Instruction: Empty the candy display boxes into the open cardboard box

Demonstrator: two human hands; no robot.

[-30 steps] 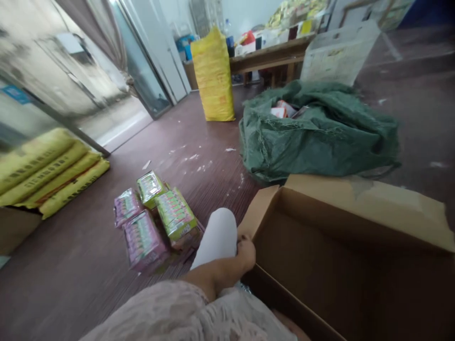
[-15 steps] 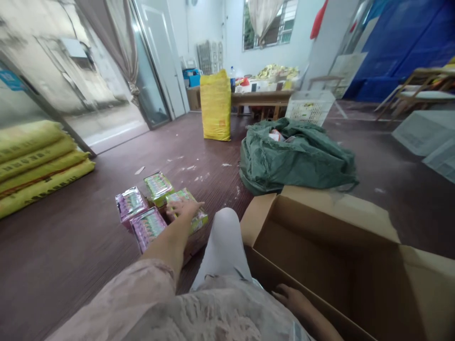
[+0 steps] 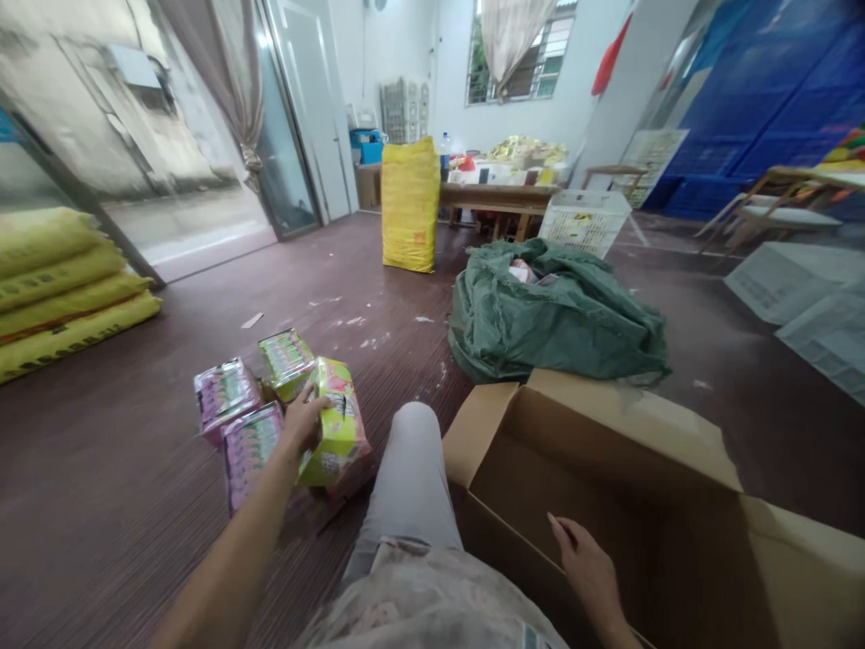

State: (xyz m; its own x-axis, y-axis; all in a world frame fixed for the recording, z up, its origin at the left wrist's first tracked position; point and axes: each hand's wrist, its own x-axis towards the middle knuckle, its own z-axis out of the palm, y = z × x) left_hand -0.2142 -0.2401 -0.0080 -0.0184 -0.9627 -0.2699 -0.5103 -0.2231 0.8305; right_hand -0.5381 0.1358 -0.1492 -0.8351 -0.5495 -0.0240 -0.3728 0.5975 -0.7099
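My left hand grips a yellow-green and pink packaged box by its left side, and the box is tipped up from the floor. Close by stand another green box behind it and two purple boxes, one farther back and one nearer, partly covered by my left forearm. My right hand hovers over the near wall of a cardboard carton, fingers loosely bent and apart, holding nothing. The carton's flaps are spread, and no contents show in its visible inside.
Behind the carton slumps a green woven sack. A full yellow sack stands upright farther off, before a low wooden table. Stacked yellow sacks lie at left. Clear plastic bins and a stool occupy the right.
My left hand has closed on the near green box and tipped it up. My right hand has risen from beside the carton to over its near wall. The view has shifted slightly.
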